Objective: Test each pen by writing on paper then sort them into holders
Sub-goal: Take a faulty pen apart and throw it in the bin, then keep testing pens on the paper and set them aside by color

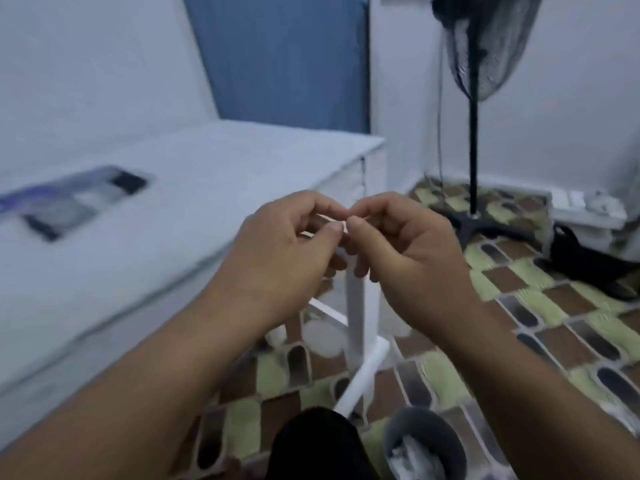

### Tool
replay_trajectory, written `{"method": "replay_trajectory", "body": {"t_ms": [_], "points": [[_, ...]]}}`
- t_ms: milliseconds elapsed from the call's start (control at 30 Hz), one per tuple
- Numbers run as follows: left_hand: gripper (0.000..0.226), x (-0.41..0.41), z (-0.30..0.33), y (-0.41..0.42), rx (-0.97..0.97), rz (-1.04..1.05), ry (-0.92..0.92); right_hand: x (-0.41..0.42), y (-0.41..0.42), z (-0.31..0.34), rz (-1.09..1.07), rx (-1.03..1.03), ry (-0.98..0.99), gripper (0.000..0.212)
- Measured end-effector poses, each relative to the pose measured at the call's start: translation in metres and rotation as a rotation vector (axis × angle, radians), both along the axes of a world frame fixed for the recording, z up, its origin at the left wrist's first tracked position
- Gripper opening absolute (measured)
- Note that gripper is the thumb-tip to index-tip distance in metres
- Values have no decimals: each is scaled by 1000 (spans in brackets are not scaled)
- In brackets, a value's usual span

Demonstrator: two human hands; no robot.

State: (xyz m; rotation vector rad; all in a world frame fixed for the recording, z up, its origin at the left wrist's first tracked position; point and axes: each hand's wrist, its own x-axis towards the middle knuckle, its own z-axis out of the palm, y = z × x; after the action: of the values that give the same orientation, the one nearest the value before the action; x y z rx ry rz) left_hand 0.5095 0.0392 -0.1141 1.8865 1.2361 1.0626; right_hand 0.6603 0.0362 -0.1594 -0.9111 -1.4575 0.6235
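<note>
Both your left hand and right hand pinch a thin white pen, mostly hidden between your fingertips, lying roughly left-right

The whole picture is blurred by motion. Between the two hands, the left hand and the right hand, a thin white thing shows only a small part; the fingers hide the rest, so I cannot tell if it is a pen. On the bench a flat dark thing is too smeared to identify. The grey holder is cut by the bottom edge, and its white content is unclear. The fan is cut by the top edge. Both forearms leave the picture at the bottom.
</note>
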Motion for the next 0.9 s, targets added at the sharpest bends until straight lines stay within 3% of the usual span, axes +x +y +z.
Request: {"method": "replay_trajectory", "body": {"t_ms": [133,333,633,900], "points": [[16,-74,63,-40,177,180,64,-75,-8,68,201,92,2,10],[13,-217,112,-95,284,510,179,-220,-14,133,498,138,-188,10],[11,-380,105,-136,155,815,275,-390,-5,142,755,195,-534,11],[17,-468,86,-159,-65,816,688,-444,37,105,895,318,-940,9]]}}
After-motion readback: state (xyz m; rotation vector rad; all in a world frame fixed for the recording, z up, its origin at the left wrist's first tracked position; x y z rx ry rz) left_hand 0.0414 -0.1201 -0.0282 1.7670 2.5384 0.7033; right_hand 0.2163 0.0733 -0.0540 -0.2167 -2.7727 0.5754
